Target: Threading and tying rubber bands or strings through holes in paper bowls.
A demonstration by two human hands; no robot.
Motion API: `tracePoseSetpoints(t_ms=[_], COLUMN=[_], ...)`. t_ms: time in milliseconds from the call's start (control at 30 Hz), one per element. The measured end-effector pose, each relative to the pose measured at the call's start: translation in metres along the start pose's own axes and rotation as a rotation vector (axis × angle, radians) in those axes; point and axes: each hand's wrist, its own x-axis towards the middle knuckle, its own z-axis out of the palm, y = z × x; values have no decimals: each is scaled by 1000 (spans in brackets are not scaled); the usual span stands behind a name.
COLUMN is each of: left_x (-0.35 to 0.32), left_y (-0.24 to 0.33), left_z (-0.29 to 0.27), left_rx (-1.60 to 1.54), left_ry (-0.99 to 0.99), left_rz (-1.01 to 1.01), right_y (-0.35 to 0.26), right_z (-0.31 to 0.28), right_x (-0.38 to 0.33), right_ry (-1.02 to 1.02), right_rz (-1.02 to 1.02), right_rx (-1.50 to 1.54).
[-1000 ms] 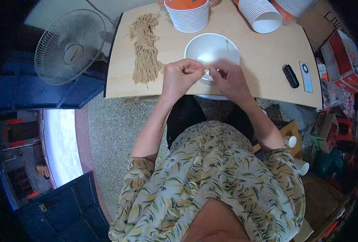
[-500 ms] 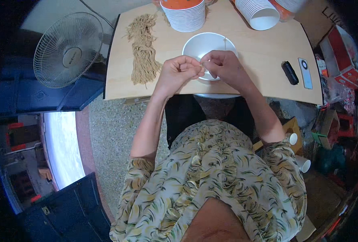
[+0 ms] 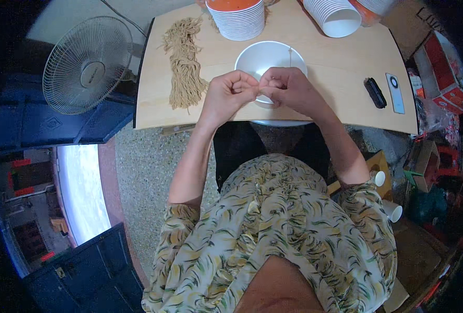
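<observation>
My left hand (image 3: 230, 94) and my right hand (image 3: 293, 93) meet over the near rim of a white paper tub (image 3: 265, 55). Both are closed in a pinch, thumbs against fingertips, almost touching each other. Whatever sits between the fingertips is too small or too hidden to make out. A short piece of tan string (image 3: 290, 56) shows against the tub's right inner wall. Left of my hands, a long bundle of tan strings (image 3: 184, 78) lies on the wooden table (image 3: 335, 99).
Stacked white tubs (image 3: 240, 23) stand at the back, with another stack (image 3: 341, 23) lying on its side to their right. A black case (image 3: 374, 94) and a pale phone (image 3: 395, 94) lie near the right edge. A fan (image 3: 88, 68) stands at left.
My right hand has shifted slightly left, and the fingertips of both hands have come closer together. The strings and tubs stay put.
</observation>
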Motion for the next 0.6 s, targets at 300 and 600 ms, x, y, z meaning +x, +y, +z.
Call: tracePoseSetpoints(t_ms=[300, 600], left_x=[-2, -4], left_y=[1, 6], left_z=[1, 3], left_rx=[-114, -68], left_ry=[-22, 44], left_rz=[50, 68], right_y=[-1, -7], right_z=[-1, 7], right_x=[2, 0], right_ry=[14, 57], right_rz=[25, 13], right_rx=[-3, 15])
